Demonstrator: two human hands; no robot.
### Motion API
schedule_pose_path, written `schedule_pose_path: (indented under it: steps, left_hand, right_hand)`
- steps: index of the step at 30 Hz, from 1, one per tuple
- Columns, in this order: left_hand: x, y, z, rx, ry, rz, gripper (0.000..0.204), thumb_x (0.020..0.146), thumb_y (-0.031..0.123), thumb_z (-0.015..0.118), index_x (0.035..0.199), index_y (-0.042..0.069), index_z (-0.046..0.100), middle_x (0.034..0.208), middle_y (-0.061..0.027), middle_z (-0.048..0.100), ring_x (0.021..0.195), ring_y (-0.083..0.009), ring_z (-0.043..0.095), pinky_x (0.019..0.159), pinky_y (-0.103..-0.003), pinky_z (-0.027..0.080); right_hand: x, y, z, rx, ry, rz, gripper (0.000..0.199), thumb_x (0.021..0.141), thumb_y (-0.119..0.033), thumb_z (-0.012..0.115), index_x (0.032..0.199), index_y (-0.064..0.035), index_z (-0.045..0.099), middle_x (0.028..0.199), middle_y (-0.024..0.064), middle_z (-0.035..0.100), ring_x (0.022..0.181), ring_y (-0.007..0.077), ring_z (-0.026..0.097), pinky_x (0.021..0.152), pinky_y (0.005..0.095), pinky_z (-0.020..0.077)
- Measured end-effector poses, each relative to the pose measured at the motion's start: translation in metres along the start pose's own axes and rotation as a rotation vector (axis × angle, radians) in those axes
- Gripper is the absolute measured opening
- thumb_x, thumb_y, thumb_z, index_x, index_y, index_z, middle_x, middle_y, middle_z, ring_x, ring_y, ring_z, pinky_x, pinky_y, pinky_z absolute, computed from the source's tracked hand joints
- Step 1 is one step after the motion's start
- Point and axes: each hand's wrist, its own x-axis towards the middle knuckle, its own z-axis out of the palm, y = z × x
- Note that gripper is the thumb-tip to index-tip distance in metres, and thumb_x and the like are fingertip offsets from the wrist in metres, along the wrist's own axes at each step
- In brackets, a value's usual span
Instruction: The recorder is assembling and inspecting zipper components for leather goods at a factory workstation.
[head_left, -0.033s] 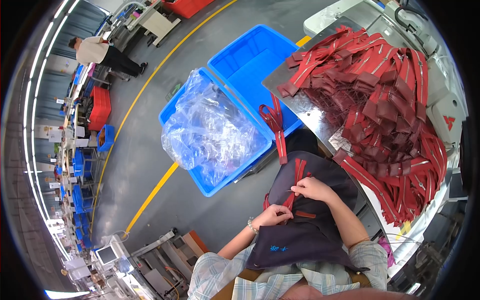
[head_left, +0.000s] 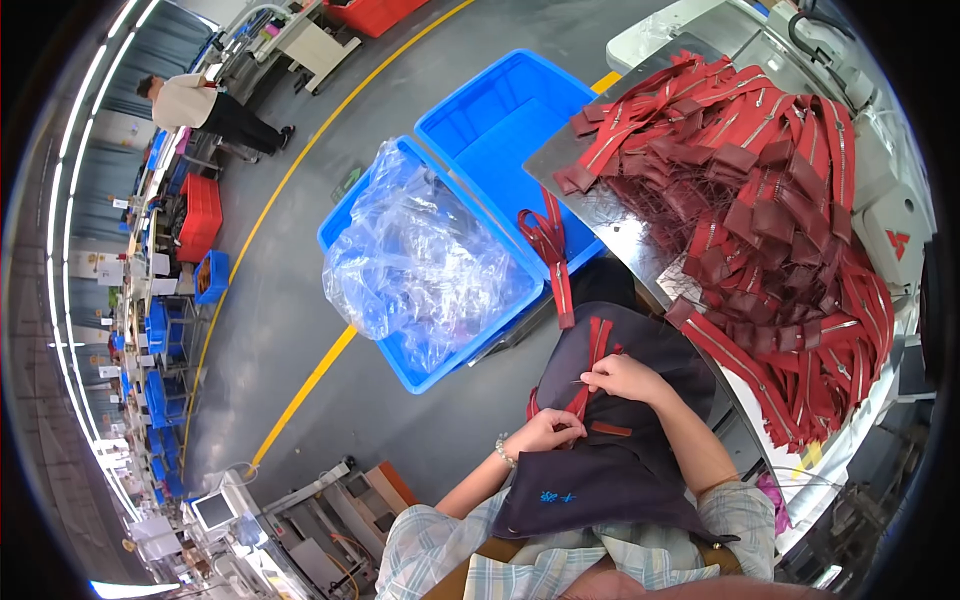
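Pinches near part of red zipper (head_left: 599,340) with left hand (head_left: 548,430), palm down; with right hand (head_left: 625,380), farther and angled leftward, pinches thin item (head_left: 576,380), too small to identify. Holds zipper over dark apron (head_left: 655,350), left of zipper pile (head_left: 770,200).

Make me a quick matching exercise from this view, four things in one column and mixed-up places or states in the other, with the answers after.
1. Left hand
2. Red zipper pile
3. Clear plastic bag
4. Dark apron

A. Heaped in a blue bin
B. Under the red strip by the right hand
C. Beaded bracelet at its wrist
D. On the metal table

Pairs: 1-C, 2-D, 3-A, 4-B
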Motion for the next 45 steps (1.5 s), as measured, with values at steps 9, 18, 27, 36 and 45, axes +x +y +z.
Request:
schedule_pose_path:
  steps: [9, 18, 27, 36, 45]
  left_hand:
    - [0.007, 0.006, -0.003, -0.004, 0.04, -0.041, 0.013, 0.087, 0.011, 0.054, 0.087, 0.0, 0.062, 0.072, -0.0001, 0.058, 0.061, -0.005, 0.053, 0.057, -0.021, 0.044]
    - [0.014, -0.005, -0.012, -0.058, 0.131, 0.033, 0.012, 0.086, 0.013, 0.057, 0.086, 0.001, 0.062, 0.073, 0.0014, 0.059, 0.064, -0.0032, 0.052, 0.059, -0.019, 0.043]
    - [0.026, -0.004, -0.021, -0.338, 0.309, 0.041, 0.006, 0.079, 0.006, 0.064, 0.077, 0.003, 0.061, 0.069, 0.0025, 0.059, 0.06, -0.0017, 0.049, 0.055, -0.017, 0.039]
    - [0.042, -0.003, -0.046, -0.367, 0.684, 0.202, 0.002, 0.082, 0.005, 0.059, 0.082, 0.004, 0.058, 0.06, 0.0063, 0.051, 0.05, 0.0008, 0.04, 0.045, -0.015, 0.029]
    - [0.076, 0.028, -0.062, -0.205, 0.615, 0.329, 0.008, 0.085, 0.007, 0.057, 0.093, 0.004, 0.057, 0.059, 0.0043, 0.049, 0.053, -0.002, 0.043, 0.049, -0.018, 0.034]
  right_hand:
    - [0.014, 0.015, 0.002, 0.05, -0.014, -0.084, 0.034, 0.079, -0.034, 0.061, 0.071, -0.0012, 0.065, 0.058, 0.0089, 0.059, 0.055, 0.0169, 0.057, 0.054, 0.0301, 0.0428]
    - [0.069, 0.026, -0.024, 0.161, 0.614, -0.233, 0.031, 0.072, -0.031, 0.07, 0.072, -0.0028, 0.058, 0.065, 0.0067, 0.059, 0.062, 0.0165, 0.057, 0.06, 0.0288, 0.0435]
    - [0.16, 0.052, -0.005, 0.534, 0.854, -0.279, 0.03, 0.069, -0.003, 0.069, 0.073, -0.0071, 0.039, 0.064, 0.0023, 0.049, 0.063, 0.01, 0.053, 0.062, 0.0254, 0.0417]
    - [0.074, 0.011, 0.014, 0.899, 0.634, -0.116, 0.018, 0.074, 0.003, 0.055, 0.083, -0.0086, 0.043, 0.063, -0.0063, 0.042, 0.051, 0.0026, 0.04, 0.044, 0.0182, 0.0316]
    - [-0.025, 0.003, 0.038, 1.052, 0.433, -0.076, 0.024, 0.074, 0.009, 0.04, 0.094, -0.0021, 0.05, 0.061, -0.0066, 0.034, 0.04, 0.0006, 0.025, 0.036, 0.0189, 0.019]
